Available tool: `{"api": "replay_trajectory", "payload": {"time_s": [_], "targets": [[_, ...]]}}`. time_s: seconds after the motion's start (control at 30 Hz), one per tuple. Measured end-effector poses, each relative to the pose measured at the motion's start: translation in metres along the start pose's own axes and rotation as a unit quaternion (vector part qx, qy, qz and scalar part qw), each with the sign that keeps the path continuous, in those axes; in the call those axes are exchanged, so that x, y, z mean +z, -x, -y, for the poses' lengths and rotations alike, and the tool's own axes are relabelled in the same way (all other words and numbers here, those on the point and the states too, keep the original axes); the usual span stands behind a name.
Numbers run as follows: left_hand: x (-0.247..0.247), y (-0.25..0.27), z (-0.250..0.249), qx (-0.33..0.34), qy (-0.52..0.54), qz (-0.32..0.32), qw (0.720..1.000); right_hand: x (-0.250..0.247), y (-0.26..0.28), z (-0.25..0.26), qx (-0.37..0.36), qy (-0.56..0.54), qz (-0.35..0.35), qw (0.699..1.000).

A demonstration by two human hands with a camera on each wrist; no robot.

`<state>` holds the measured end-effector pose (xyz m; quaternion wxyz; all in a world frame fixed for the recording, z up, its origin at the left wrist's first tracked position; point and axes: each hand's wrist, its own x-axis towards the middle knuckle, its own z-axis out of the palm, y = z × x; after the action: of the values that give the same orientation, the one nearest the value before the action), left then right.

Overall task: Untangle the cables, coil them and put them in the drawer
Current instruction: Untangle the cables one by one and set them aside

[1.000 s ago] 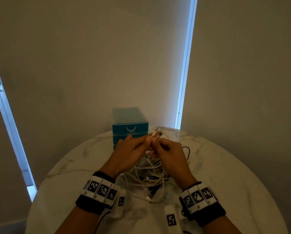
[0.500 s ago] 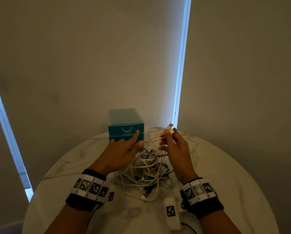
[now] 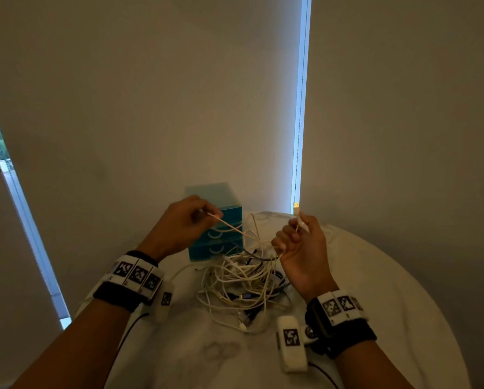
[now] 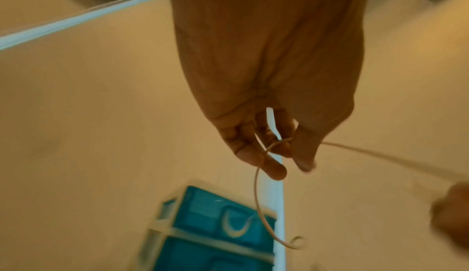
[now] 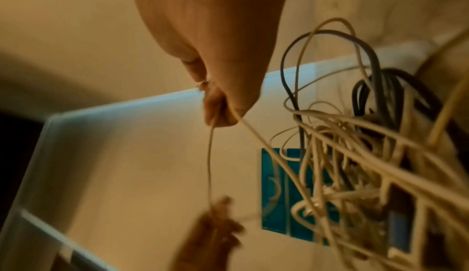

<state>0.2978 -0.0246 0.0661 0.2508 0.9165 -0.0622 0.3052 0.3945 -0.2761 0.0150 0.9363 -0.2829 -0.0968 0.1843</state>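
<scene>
Item: left hand (image 3: 183, 224). We log it raised above the surface (image 3: 389, 290) at about 11 o'clock from the cable heap, fingers curled, pinching a thin white cable (image 3: 229, 226). In the left wrist view the cable (image 4: 259, 195) loops around the fingertips (image 4: 275, 170), one run hanging down, one leading off to the right.

Item: right hand (image 3: 302, 242). We log it raised at about 1 o'clock from the heap, well apart from the left hand, fingers curled round the same white cable near its end. The USB plug (image 3: 296, 205) stands up above the fist. In the right wrist view the hand (image 5: 223, 87) grips the strand (image 5: 209, 165), which runs down toward the left hand (image 5: 215, 229).

Item: white cable, held span. We note it sags between the two hands and drops into the heap.

Item: tangled cables (image 3: 243, 284). We find mostly white leads with a few grey and dark ones, lying in one knot at the surface's centre, between the two forearms. Not coiled.

Item: teal drawer unit (image 3: 215, 248). We place it at 12 o'clock, behind the heap, at the far edge of the surface; its drawer fronts appear closed.

Item: surface. Round, pale, marbled.

Item: wrist bands (image 3: 135, 275) with printed markers, one on each wrist.
</scene>
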Motion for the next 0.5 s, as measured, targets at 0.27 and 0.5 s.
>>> {"api": "replay_trajectory", "payload": {"time_s": [0.27,0.5], "targets": [[0.014,0.04,-0.088,0.057,0.178,0.134,0.973,-0.008,-0.003,-0.035,0.084,0.226,-0.025,0.97],[0.008,0.033,-0.059,-0.017,0.223,0.169,0.96,-0.003,-0.002,-0.032,-0.064,0.397,-0.066,0.913]]}}
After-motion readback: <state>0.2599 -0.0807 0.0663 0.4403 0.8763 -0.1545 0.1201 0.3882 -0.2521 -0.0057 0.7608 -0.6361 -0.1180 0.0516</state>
